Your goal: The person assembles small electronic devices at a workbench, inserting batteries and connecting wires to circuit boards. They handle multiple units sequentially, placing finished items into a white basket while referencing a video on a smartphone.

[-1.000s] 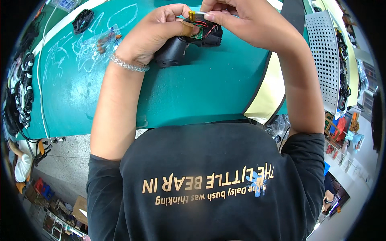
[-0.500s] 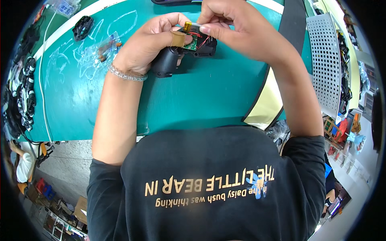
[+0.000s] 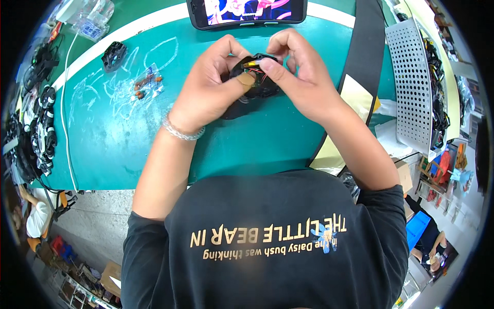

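both hands are up at the middle of the table [image 3: 257,147], on the casing [image 3: 265,93], a dark open shell held just above the green top. the left hand [image 3: 215,85] has it by its left side: the thumb, in a tan wrap [image 3: 246,79], presses across the inside, while the other fingers bend behind, their tips hidden. the right hand [image 3: 303,77] pinches the right end, thumb tip down on a yellow-ended part [image 3: 251,65] at the far rim and index finger curled to that rim; where its other fingertips sit, i cannot tell. red wires [image 3: 264,80] show beside the left thumb. a clear bracelet [image 3: 182,134] circles the left wrist. beyond the hands lies a phone [image 3: 249,13] with its screen lit. to the left are a black piece [image 3: 114,56] and, nearer, a clear bag [image 3: 149,82] with small brown bits; a white cable [image 3: 65,129] runs down past them, near a heap of dark cables [image 3: 46,134]. on the right, a black strip [image 3: 363,56] and a yellow sheet [image 3: 332,152] lie between the casing and a perforated tray [image 3: 414,77].
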Demonstrator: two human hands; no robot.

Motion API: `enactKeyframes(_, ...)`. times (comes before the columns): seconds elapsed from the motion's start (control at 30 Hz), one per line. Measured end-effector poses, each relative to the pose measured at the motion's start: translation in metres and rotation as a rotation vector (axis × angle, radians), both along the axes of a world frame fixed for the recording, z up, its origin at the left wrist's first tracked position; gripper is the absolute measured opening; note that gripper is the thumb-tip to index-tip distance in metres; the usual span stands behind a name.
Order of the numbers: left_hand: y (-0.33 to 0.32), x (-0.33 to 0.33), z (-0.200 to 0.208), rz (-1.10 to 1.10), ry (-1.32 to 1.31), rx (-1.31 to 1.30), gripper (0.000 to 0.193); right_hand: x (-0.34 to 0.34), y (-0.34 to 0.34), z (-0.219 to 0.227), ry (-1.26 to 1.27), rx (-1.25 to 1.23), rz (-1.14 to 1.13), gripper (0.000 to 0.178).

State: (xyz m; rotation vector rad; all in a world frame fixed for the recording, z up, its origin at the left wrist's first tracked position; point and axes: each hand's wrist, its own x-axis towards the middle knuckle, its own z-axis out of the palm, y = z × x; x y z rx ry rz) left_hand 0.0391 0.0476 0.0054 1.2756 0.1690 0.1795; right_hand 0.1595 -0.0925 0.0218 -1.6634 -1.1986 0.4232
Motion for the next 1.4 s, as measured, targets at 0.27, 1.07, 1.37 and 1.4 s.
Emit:
enactKeyframes(0.27, -0.020, -0.010, 0.013, 0.096, -0.323, 0.620, 0.027, -0.013, -0.032, 0.022, 0.477, -0.026, 0.198, 0.026)
enactKeyframes(1.07, -0.084, -0.006, 0.050, 0.066, -0.541, 0.944, 0.032, -0.042, -0.096, 0.029, 0.232, 0.211, -0.065, 0.034)
enactKeyframes(1.37, -0.090, 0.008, 0.045, 0.094, -0.322, 0.885, 0.026, -0.031, -0.095, 0.025, 0.506, 0.153, -0.084, 0.029)
enactKeyframes(1.4, -0.090, 0.007, 0.044, 0.095, -0.322, 0.867, 0.026, -0.031, -0.095, 0.022, 0.508, 0.161, -0.079, 0.028)
